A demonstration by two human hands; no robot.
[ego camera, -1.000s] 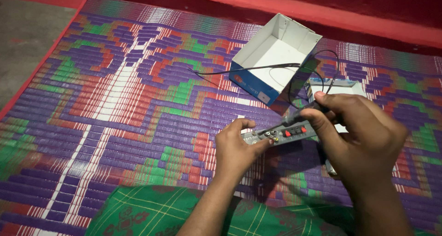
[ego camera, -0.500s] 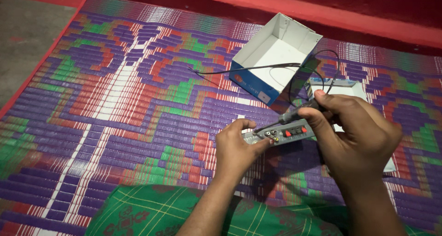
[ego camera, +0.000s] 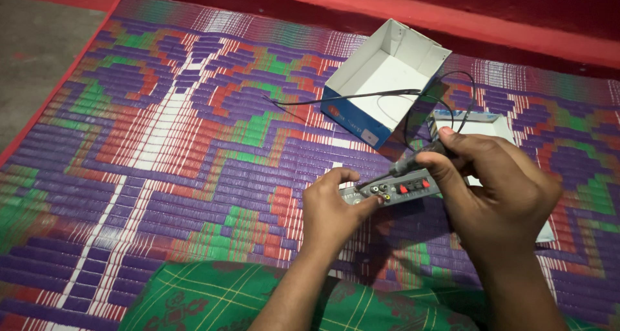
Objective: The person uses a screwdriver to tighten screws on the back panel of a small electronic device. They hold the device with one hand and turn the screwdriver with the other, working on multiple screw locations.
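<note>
My left hand (ego camera: 332, 208) grips the left end of a small grey electronic device (ego camera: 395, 189) whose rear panel shows round sockets and red clips. My right hand (ego camera: 494, 192) is closed around the dark handle of a screwdriver (ego camera: 413, 162). Its thin shaft slants down and left, and the tip rests at the device's left end, just above my left thumb. A thin black wire (ego camera: 361, 96) runs from behind the device up across the box. My right hand hides the device's right end.
An open blue and white cardboard box (ego camera: 386, 79) lies on the woven purple, green and red mat (ego camera: 161, 144). A white box lid (ego camera: 481, 123) sits behind my right hand. Green checked cloth (ego camera: 213, 299) covers my lap. A red ledge (ego camera: 452, 14) borders the mat's far side.
My right hand and the screwdriver have shifted slightly left and up; the tip stays at the device's left end. My left hand has hardly moved.
</note>
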